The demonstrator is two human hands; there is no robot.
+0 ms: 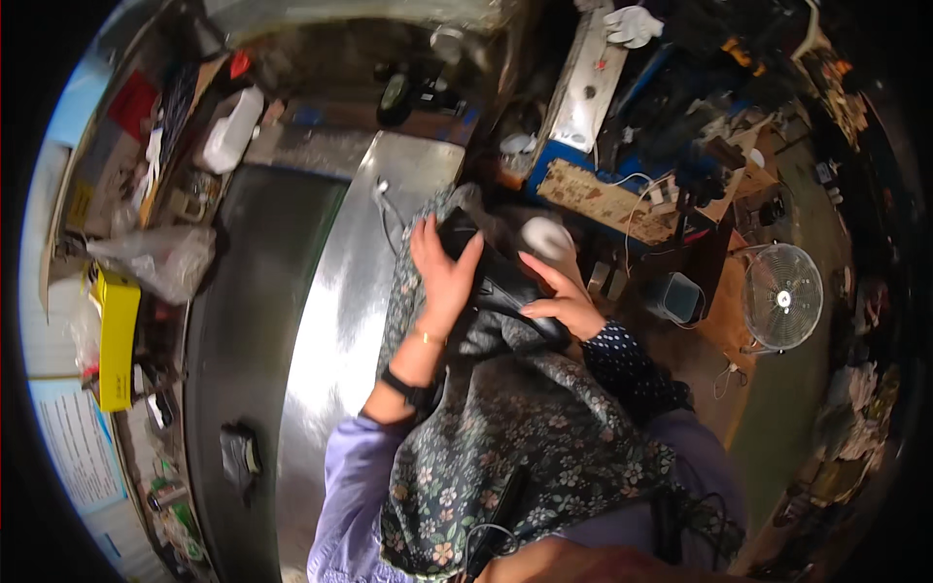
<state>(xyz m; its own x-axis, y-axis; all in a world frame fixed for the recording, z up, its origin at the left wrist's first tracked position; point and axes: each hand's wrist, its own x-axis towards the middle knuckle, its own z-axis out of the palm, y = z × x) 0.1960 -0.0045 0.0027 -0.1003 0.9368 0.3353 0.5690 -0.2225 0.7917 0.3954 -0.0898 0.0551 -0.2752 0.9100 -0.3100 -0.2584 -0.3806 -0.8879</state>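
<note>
A black, leather-like piece point(505, 286) lies between my two hands, over my lap; its exact kind I cannot make out. My left hand point(447, 272) has its fingers on the piece's upper left part, thumb apart, with black material between them. From the right, my right hand point(566, 299) holds the piece's edge between thumb and forefinger. A round white thing point(547, 238), blurred, sits just beyond my right hand. Grey patterned cloth point(398, 301) lies beneath the piece. A floral apron point(515, 428) covers my lap.
At my left a shiny metal ledge point(326, 340) borders a dark conveyor belt point(267, 291), with a small black item point(239, 455) on it. A yellow box point(118, 340) and plastic bag point(165, 260) sit on the far-left shelf. At right are a fan point(783, 297) and a bin point(675, 297).
</note>
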